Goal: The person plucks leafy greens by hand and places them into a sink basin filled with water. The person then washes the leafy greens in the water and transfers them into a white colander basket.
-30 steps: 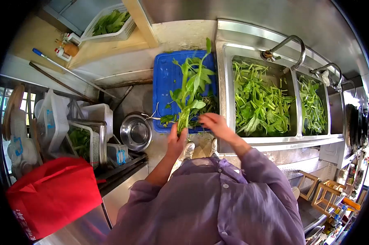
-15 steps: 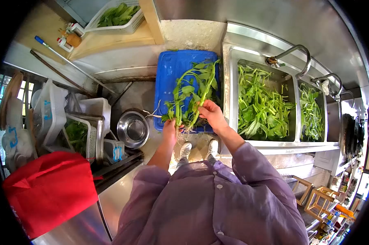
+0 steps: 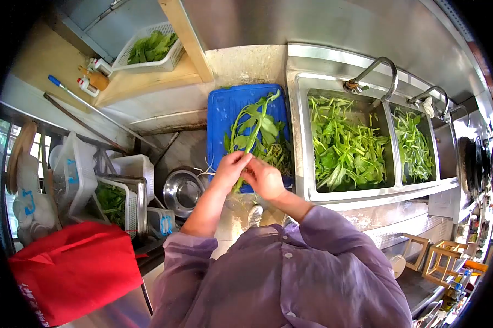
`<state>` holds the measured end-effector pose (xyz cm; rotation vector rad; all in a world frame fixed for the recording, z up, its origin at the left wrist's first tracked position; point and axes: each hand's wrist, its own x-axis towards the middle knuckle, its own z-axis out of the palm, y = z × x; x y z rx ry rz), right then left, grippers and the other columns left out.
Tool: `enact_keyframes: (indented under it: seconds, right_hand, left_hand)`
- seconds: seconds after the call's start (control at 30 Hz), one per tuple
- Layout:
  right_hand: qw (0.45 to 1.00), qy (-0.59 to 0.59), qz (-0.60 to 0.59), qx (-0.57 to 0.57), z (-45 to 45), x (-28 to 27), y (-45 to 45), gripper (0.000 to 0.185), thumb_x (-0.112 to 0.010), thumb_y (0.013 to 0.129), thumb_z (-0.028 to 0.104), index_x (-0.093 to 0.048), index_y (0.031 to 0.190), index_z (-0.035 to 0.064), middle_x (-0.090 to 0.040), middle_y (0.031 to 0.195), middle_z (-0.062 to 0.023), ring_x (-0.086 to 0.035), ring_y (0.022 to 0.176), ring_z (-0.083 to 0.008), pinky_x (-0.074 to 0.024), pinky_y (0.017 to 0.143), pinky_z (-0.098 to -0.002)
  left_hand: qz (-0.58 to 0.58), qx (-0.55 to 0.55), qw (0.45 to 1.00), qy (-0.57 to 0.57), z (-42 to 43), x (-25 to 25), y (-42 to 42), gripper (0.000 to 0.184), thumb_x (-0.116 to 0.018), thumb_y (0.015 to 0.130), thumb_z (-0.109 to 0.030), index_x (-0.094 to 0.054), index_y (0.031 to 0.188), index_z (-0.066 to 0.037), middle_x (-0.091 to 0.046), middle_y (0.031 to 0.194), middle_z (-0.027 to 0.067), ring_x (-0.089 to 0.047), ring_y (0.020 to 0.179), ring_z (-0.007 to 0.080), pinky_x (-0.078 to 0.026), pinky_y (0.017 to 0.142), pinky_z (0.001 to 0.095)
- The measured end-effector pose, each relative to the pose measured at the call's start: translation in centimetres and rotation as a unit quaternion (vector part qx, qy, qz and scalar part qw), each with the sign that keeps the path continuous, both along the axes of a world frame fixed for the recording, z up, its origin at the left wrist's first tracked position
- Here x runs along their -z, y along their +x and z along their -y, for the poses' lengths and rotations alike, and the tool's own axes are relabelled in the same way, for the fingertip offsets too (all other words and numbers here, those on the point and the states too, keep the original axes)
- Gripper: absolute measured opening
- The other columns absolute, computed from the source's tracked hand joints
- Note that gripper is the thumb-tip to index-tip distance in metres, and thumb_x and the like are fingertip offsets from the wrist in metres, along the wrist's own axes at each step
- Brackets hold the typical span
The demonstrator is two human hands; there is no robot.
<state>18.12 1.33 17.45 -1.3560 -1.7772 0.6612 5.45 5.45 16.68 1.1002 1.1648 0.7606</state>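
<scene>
Both my hands meet over the near edge of a blue plastic lid (image 3: 218,104). My left hand (image 3: 231,170) is closed round the lower stems of leafy green stalks (image 3: 261,121), which point away from me over the lid. My right hand (image 3: 265,178) touches it from the right, fingers pinched at the same stems; the exact grip is partly hidden. Loose greens and trimmings (image 3: 277,156) lie on the lid's right part. Right of it, cut greens fill the large sink basin (image 3: 349,147), and more lie in the smaller basin (image 3: 413,145).
A steel bowl (image 3: 182,192) sits left of the lid. White baskets (image 3: 134,168) and a red bag (image 3: 77,268) are at the left. Another basket of greens (image 3: 152,48) rests on a wooden shelf. Faucets (image 3: 391,76) arch over the sink.
My hands have come together from either side of the lid. The stalks, held apart in two bunches half a second ago, now lie closer together between my hands.
</scene>
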Motion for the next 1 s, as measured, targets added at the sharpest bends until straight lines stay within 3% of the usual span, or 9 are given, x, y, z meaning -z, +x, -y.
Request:
enact_keyframes:
  seconds: [0.17, 0.37, 0.4, 0.57, 0.73, 0.8, 0.87, 0.93, 1.0]
  right_hand:
    - [0.996, -0.056, 0.055, -0.040, 1.2, 0.9, 1.3, 0.022, -0.056, 0.076, 0.028, -0.055, 0.087, 0.0091, -0.058, 0.079, -0.0106, -0.059, 0.066, -0.0272, -0.0462, 0.057, -0.0371]
    - [0.988, 0.046, 0.050, 0.140, -0.4, -2.0, 8.8, 0.016, -0.055, 0.079, 0.021, -0.057, 0.075, 0.0050, -0.057, 0.073, -0.0118, -0.057, 0.066, -0.0291, -0.0448, 0.056, -0.0365]
    - [0.982, 0.038, 0.083, 0.168, -0.8, -2.6, 10.1, 0.016, -0.055, 0.079, 0.019, -0.057, 0.075, 0.0046, -0.057, 0.073, -0.0121, -0.056, 0.065, -0.0295, -0.0444, 0.056, -0.0366]
    - [0.944, 0.254, 0.086, 0.195, -3.5, -6.5, 13.6, 0.011, -0.058, 0.072, 0.009, -0.053, 0.082, 0.0071, -0.052, 0.077, -0.0096, -0.052, 0.071, -0.0288, -0.0418, 0.062, -0.0366]
    - [0.920, 0.307, 0.132, 0.202, -3.3, -8.6, 16.0, 0.013, -0.057, 0.071, 0.004, -0.052, 0.083, 0.0075, -0.051, 0.074, -0.0078, -0.049, 0.066, -0.0253, -0.0390, 0.059, -0.0334]
    - [0.925, 0.276, 0.007, 0.260, -2.5, -8.7, 16.9, 0.013, -0.057, 0.071, 0.004, -0.051, 0.082, 0.0069, -0.050, 0.072, -0.0070, -0.049, 0.065, -0.0241, -0.0386, 0.059, -0.0332]
    - [0.929, 0.261, 0.026, 0.261, -1.9, -8.9, 18.5, 0.018, -0.058, 0.070, 0.004, -0.052, 0.086, 0.0074, -0.051, 0.077, -0.0066, -0.050, 0.070, -0.0235, -0.0386, 0.063, -0.0334]
    - [0.896, 0.327, 0.195, 0.230, -1.3, -9.8, 19.4, 0.024, -0.058, 0.068, 0.004, -0.053, 0.091, 0.0084, -0.052, 0.086, -0.0069, -0.050, 0.077, -0.0240, -0.0388, 0.068, -0.0340]
    - [0.903, 0.311, 0.231, 0.187, -0.8, -9.6, 20.0, 0.029, -0.060, 0.066, 0.007, -0.054, 0.095, 0.0100, -0.052, 0.094, -0.0064, -0.049, 0.084, -0.0241, -0.0388, 0.073, -0.0350]
  left_hand:
    - [-0.031, -0.002, 0.999, 0.025, 2.2, -2.0, -2.7, 0.018, -0.053, 0.084, -0.018, -0.057, 0.086, -0.001, -0.056, 0.066, 0.0010, -0.049, 0.059, 0.0067, -0.039, 0.053, 0.0208]
    - [-0.176, 0.041, 0.972, 0.150, 5.2, -6.4, -7.0, 0.013, -0.053, 0.081, -0.008, -0.059, 0.091, -0.002, -0.046, 0.058, -0.0020, -0.041, 0.052, 0.0045, -0.033, 0.048, 0.0192]
    - [-0.201, 0.048, 0.969, 0.139, 5.4, -6.6, -7.8, 0.013, -0.054, 0.081, -0.007, -0.058, 0.091, -0.001, -0.050, 0.062, -0.0002, -0.044, 0.056, 0.0056, -0.036, 0.051, 0.0198]
    - [-0.267, 0.073, 0.929, 0.245, 6.1, -9.9, -8.3, 0.014, -0.056, 0.078, -0.006, -0.057, 0.089, 0.002, -0.059, 0.079, 0.0099, -0.055, 0.070, 0.0152, -0.042, 0.064, 0.0251]
    - [-0.297, 0.079, 0.899, 0.313, 5.8, -11.7, -7.6, 0.014, -0.058, 0.075, -0.006, -0.057, 0.086, 0.003, -0.059, 0.081, 0.0139, -0.058, 0.072, 0.0244, -0.044, 0.066, 0.0287]
    - [-0.315, 0.072, 0.877, 0.355, 5.6, -11.9, -7.4, 0.014, -0.058, 0.075, -0.006, -0.057, 0.086, 0.002, -0.059, 0.081, 0.0145, -0.058, 0.073, 0.0267, -0.044, 0.066, 0.0300]
    - [-0.319, 0.075, 0.860, 0.390, 5.2, -12.0, -7.1, 0.014, -0.059, 0.074, -0.006, -0.057, 0.085, 0.002, -0.059, 0.081, 0.0150, -0.057, 0.072, 0.0287, -0.044, 0.065, 0.0315]
    - [-0.341, 0.104, 0.843, 0.402, 4.9, -12.8, -6.4, 0.013, -0.058, 0.074, -0.006, -0.057, 0.085, 0.001, -0.058, 0.078, 0.0146, -0.057, 0.071, 0.0287, -0.044, 0.063, 0.0327]
    - [-0.332, 0.112, 0.832, 0.429, 4.5, -13.0, -5.7, 0.012, -0.058, 0.073, -0.005, -0.057, 0.084, 0.001, -0.057, 0.075, 0.0140, -0.056, 0.069, 0.0288, -0.044, 0.062, 0.0333]
